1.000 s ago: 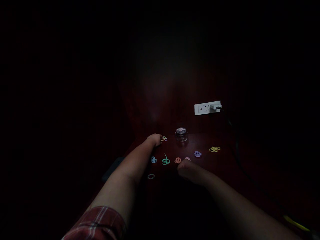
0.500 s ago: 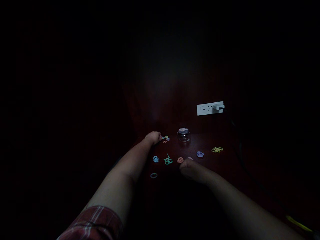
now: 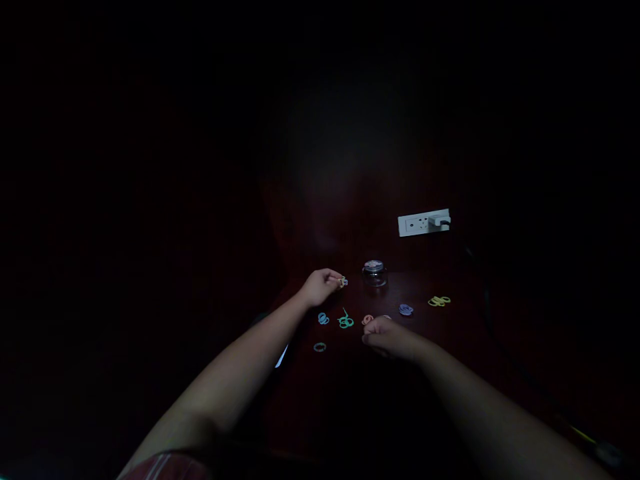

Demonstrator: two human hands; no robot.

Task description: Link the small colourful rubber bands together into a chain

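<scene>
My left hand is closed at the back left of the dark table, its fingertips pinching small pale bands, yellowish and violet. My right hand is curled closed near the orange bands; anything inside it is hidden. A pinkish band shows partly behind that hand. Between the arms lie blue bands, green bands and one dark multicoloured ring. Farther right are purple bands and yellow bands.
A clear lidded jar stands at the back of the table. Behind it, a white wall socket has a plug in it, with a dark cable running down the right side. A bright strip shows beside my left forearm.
My left hand has moved right over the loose bands at the back, and its fingertips now hold some. The view has shifted slightly. My right hand stays closed near the orange bands.
</scene>
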